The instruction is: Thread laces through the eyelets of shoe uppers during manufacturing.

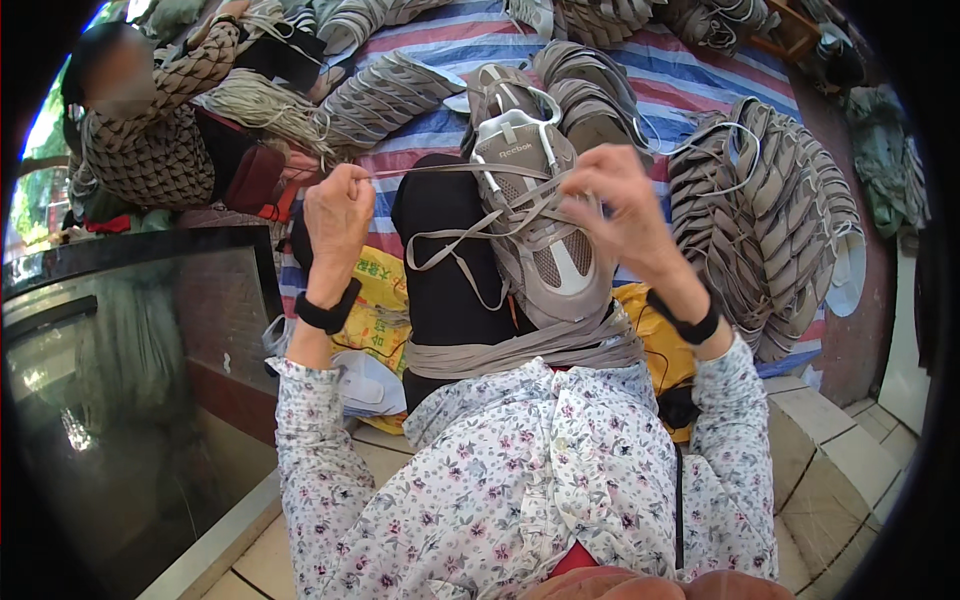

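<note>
A grey-beige trainer [558,270] with mesh panels and white trim rests on my lap, its toe toward me and tongue away. Flat shoelaces [447,240] run loosely across its front and loop off its left side. My left hand [340,215], left of the shoe, is closed in a pinch on a shoelace end, stretched taut toward the shoe. Over the right side of the lacing is my right hand [625,205], fingers bent and blurred by motion; whether it grips a lace is unclear. A bundle of loose laces [530,350] lies across my lap.
Curved stacks of grey shoe uppers [765,220] lie on the right and upper uppers [390,95] beyond, over a striped sheet [720,72]. At far left sits another person [150,150], near a dark glass panel [140,400]. Yellow bags [380,285] flank my legs.
</note>
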The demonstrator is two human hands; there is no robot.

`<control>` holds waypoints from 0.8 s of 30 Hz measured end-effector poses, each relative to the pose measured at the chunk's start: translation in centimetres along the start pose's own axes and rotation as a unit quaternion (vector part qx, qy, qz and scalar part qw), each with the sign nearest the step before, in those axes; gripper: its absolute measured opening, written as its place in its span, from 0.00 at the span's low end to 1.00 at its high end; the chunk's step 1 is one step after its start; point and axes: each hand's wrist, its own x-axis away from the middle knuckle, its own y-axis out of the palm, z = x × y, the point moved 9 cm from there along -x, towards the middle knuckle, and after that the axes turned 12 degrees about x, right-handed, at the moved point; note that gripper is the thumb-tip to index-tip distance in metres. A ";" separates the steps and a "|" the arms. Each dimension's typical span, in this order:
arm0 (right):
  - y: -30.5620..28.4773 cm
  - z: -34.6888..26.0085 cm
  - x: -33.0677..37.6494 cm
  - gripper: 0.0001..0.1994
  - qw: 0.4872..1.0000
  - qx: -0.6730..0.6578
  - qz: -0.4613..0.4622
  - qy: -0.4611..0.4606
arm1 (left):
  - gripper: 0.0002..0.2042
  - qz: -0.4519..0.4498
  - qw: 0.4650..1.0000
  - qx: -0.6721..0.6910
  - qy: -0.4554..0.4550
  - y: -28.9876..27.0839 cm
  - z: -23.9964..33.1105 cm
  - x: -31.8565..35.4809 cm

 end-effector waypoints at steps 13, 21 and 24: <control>3.6 -2.3 -0.3 0.06 0.977 0.170 -0.116 -0.062 | 0.02 0.035 0.996 0.076 -0.011 -0.6 -0.5 2.5; 4.0 3.8 -1.0 0.06 0.903 -0.260 -0.286 0.187 | 0.03 0.079 0.992 -0.076 -0.059 -8.8 -9.8 3.4; 3.5 5.1 -0.8 0.08 0.877 -0.307 -0.282 0.240 | 0.06 0.081 0.981 -0.154 -0.088 -12.4 -14.5 4.8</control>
